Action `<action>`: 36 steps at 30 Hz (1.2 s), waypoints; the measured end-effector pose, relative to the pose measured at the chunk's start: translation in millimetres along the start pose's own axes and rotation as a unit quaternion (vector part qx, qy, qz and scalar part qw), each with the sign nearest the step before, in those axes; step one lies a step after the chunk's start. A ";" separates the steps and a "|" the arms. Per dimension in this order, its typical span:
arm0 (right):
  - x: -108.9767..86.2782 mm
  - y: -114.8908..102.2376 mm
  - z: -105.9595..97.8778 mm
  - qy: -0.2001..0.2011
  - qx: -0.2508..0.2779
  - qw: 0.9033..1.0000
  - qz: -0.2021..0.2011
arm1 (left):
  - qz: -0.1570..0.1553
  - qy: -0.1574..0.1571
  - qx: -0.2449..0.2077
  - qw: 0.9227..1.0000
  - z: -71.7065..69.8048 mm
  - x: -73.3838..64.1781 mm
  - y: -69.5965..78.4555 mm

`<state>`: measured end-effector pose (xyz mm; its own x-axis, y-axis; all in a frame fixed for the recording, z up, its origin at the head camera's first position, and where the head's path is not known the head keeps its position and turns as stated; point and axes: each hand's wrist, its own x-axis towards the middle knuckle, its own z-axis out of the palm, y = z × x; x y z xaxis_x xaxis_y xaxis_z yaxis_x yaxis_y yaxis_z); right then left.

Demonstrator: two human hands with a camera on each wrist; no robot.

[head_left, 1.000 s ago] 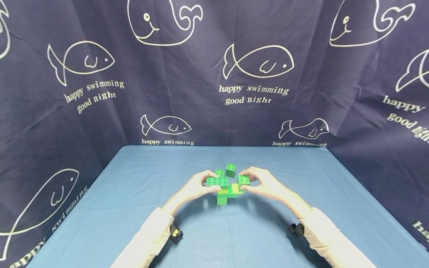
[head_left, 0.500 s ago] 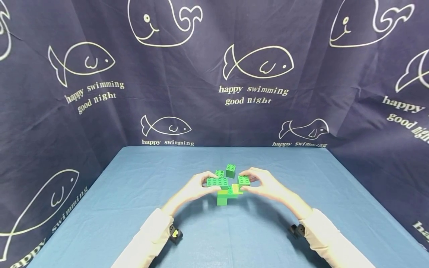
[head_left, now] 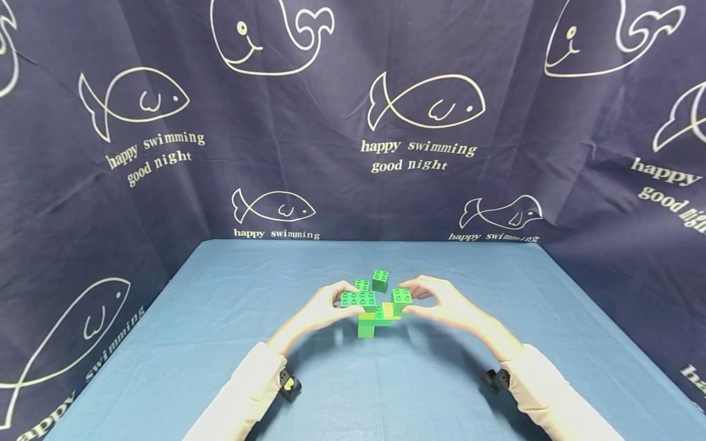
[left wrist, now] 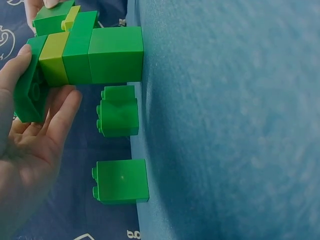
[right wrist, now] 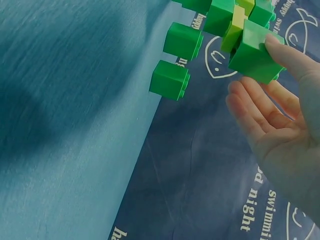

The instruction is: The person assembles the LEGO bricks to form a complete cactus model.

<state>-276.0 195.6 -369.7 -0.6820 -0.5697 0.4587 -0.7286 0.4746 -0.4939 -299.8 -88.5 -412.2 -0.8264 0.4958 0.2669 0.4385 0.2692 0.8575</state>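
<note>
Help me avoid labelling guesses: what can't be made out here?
Head: rear-left brick, base hidden by long brick.
Head: left sleeve, cut off by bottom edge.
Left wrist: right hand, mostly cut off by top edge.
Right wrist: stack, partly cut off by top edge.

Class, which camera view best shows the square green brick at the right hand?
Right wrist view: the square green brick appears largest, though the right hand overlaps it. The head view shows its studded top, smaller; the left wrist view shows part, near the upper-left corner.
</note>
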 end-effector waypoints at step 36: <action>5.4 20.2 -7.1 0.017 -0.076 0.997 -0.022 | 0.006 0.006 0.027 1.000 -1.3 -0.3 2.2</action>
<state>-294.9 206.9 -372.0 -0.6495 -0.5703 0.5029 -0.7570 0.5475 -0.3567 -299.1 -89.1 -409.9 -0.8249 0.4897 0.2824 0.4668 0.3081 0.8290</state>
